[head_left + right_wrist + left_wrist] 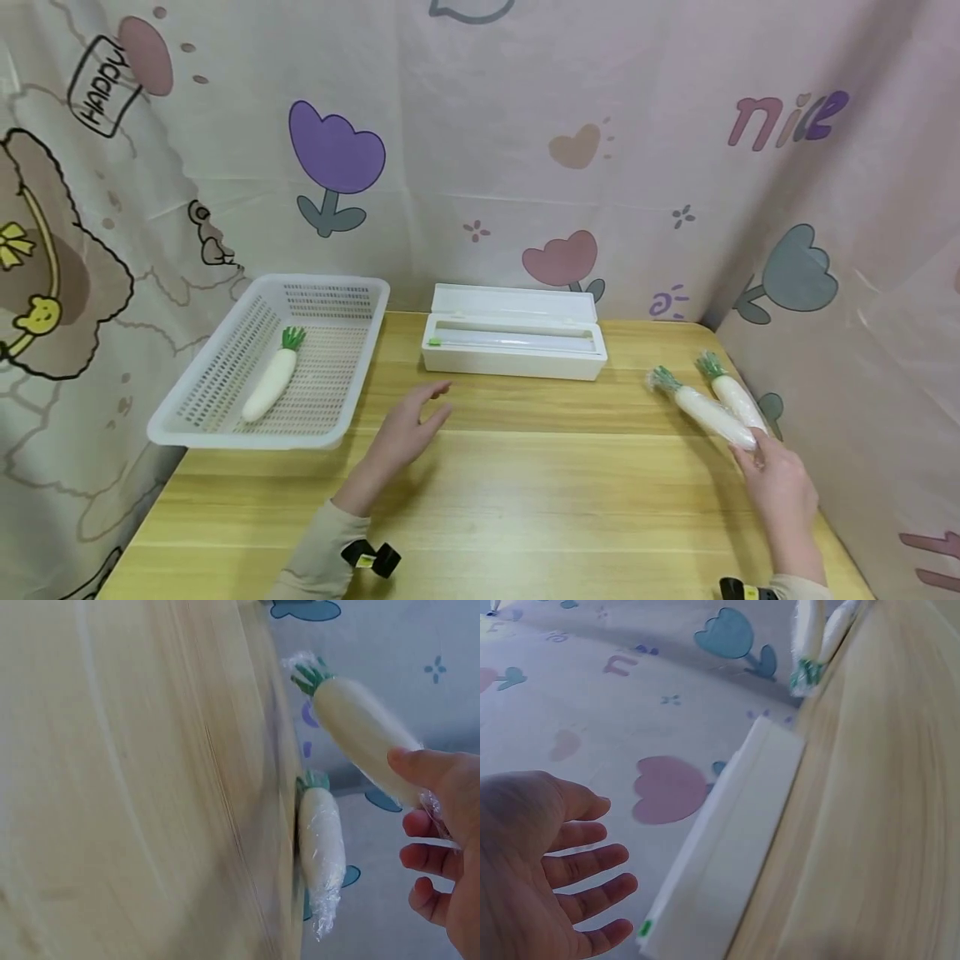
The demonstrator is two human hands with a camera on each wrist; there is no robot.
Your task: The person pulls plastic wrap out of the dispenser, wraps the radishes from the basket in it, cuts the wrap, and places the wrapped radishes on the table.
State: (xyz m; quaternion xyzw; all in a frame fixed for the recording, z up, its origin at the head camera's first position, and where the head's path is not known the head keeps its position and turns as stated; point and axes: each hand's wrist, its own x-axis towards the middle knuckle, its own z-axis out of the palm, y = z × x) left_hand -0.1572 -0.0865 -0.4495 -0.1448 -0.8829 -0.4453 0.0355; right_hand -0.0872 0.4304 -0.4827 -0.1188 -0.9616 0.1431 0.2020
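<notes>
With thumb and fingers, my right hand [780, 482] grips the lower end of a white radish [708, 414] wrapped in clear film, its green tops pointing away. In the right wrist view this radish [364, 731] is held apart from a second wrapped radish [322, 832], which lies near the table's right edge. My left hand [403, 429] hovers over the table with fingers loosely spread, holding nothing. Beyond it stands a white cling film dispenser [513, 362], lid up, a film roll inside and a small green piece at its left end.
A white perforated basket [356, 367] stands at the left of the wooden table [525, 500], with one unwrapped radish [272, 383] inside. A printed curtain [465, 142] hangs behind the table and along both sides.
</notes>
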